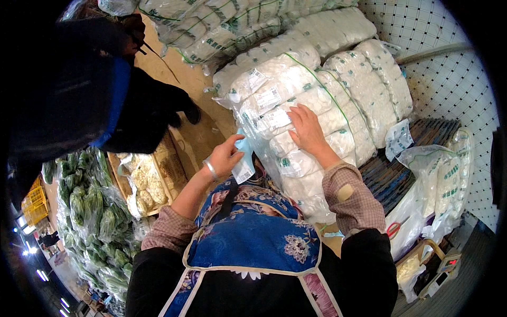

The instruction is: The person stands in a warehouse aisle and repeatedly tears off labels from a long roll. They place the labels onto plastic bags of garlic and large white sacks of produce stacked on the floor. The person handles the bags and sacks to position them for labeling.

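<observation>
A strip of labels on light blue backing (pixel 242 158) is pinched in my left hand (pixel 224 156), in front of my apron. My right hand (pixel 307 129) rests on the plastic-wrapped white packs (pixel 327 124), fingers spread, beside a white printed label (pixel 277 119) stuck on one of them. More labels (pixel 268 98) sit on the packs just beyond it. Green straps (pixel 330 95) run across the stack. What is inside the packs is hard to make out through the cloudy plastic.
At the left stand bagged green vegetables (pixel 87 198) and a wooden crate (pixel 163 179) of pale bagged food. A person in dark clothes (pixel 100 90) is at the upper left. To the right lie red-handled scissors (pixel 393 228), a small scale (pixel 441 274) and dark stacked slats (pixel 396 174).
</observation>
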`<action>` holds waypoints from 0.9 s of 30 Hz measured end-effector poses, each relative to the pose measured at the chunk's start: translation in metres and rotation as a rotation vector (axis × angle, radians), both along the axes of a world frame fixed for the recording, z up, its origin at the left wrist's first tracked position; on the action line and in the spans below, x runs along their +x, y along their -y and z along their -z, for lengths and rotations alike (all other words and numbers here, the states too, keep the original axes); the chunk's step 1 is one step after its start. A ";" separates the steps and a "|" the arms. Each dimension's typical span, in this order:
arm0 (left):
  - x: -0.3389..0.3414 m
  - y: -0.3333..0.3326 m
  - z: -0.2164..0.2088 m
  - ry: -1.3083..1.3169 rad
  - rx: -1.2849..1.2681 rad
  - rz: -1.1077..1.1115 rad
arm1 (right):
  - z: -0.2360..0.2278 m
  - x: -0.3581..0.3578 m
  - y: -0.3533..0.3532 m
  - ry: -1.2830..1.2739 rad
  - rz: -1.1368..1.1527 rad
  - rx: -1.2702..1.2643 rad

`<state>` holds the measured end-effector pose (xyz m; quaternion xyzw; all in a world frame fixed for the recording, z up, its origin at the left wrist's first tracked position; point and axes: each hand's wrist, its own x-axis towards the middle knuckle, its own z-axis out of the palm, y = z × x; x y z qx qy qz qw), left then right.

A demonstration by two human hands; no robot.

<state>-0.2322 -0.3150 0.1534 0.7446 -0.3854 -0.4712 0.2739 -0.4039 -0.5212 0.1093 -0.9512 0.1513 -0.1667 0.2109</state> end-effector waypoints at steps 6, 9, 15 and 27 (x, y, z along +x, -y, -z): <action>-0.024 0.047 0.021 0.229 0.103 0.372 | 0.009 0.023 0.001 0.040 -0.197 -0.105; -0.025 0.057 0.039 0.338 0.208 0.438 | 0.016 0.031 0.008 0.094 -0.259 -0.184; -0.025 0.051 0.048 0.427 0.218 0.474 | 0.014 0.042 0.014 0.084 -0.309 -0.220; -0.033 0.057 0.040 0.434 0.032 0.272 | -0.028 0.053 0.048 0.268 0.479 1.034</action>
